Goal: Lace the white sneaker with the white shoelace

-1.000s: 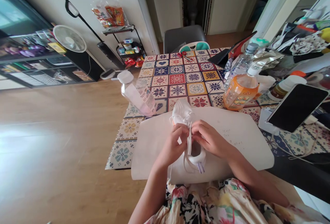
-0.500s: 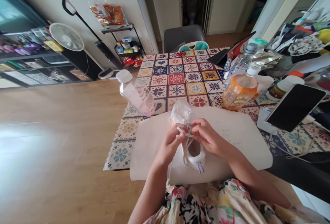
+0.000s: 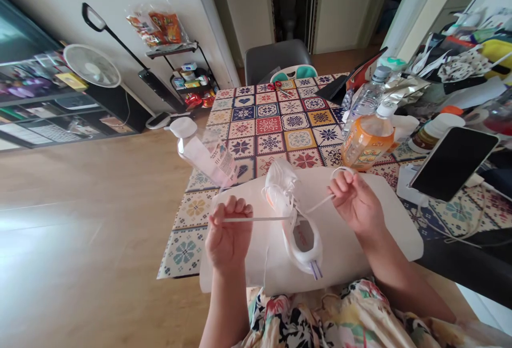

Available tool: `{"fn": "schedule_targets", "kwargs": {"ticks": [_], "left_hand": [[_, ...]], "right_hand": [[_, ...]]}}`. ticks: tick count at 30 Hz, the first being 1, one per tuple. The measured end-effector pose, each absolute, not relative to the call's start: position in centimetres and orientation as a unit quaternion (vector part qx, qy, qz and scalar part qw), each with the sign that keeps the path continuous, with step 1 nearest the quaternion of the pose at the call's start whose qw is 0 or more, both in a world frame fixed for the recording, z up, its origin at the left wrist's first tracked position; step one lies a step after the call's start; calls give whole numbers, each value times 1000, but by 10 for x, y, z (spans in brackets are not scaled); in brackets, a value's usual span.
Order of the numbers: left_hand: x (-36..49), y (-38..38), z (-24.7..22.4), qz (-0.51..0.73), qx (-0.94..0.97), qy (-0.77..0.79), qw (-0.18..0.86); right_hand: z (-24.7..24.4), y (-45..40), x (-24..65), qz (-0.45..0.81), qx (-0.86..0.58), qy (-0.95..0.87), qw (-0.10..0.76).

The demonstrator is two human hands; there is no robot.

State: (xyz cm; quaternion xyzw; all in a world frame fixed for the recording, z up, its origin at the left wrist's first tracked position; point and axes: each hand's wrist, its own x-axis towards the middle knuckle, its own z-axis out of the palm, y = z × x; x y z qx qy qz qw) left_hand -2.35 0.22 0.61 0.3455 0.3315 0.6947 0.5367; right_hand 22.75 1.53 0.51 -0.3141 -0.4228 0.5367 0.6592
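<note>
A white sneaker lies on a large white sheet, its heel toward me and its toe pointing away. My left hand, left of the shoe, is closed on one end of the white shoelace, which runs taut across to the lacing. To the right, my right hand is closed on the other lace end; that stretch slants up from the shoe, and a loop of it shows above the fingers. The shoe's opening faces up, and a purple-striped tab sticks out at the heel.
A clear plastic jar stands at the table's left edge. Right of the sheet are an orange bottle, a phone on a stand and a cable. Red scissors lie at the far end of the patterned tablecloth.
My hands were together over the shoe's laces. They have moved apart to left and right, each drawing a lace end outward, and the shoe is now uncovered.
</note>
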Motion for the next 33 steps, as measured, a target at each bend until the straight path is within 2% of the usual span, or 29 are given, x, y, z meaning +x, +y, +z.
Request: {"fn": "schedule_targets", "kwargs": {"ticks": [2, 4, 6, 9, 13, 17, 22, 29, 33], "left_hand": [[-26, -3, 9, 712, 366, 299, 519], [-24, -8, 11, 682, 419, 252, 543], [-19, -13, 12, 611, 493, 247, 568], [-6, -14, 10, 530, 516, 334, 584], [7, -10, 5, 514, 444, 364, 637], [10, -8, 4, 506, 441, 378, 638], [9, -8, 6, 488, 469, 377, 632], [13, 1, -7, 503, 410, 339, 682], [8, 10, -5, 443, 374, 343, 739]], "right_hand": [[10, 11, 227, 508, -321, -413, 684], [12, 5, 222, 462, -349, -444, 684], [15, -2, 212, 408, -394, -528, 631], [19, -9, 196, 312, -400, -689, 517], [22, -13, 182, 222, -315, -794, 469], [22, -15, 177, 228, -311, -795, 469], [20, -20, 170, 229, -382, -756, 480], [14, -29, 160, 168, -456, -690, 536], [13, -28, 156, 154, -448, -698, 537]]}}
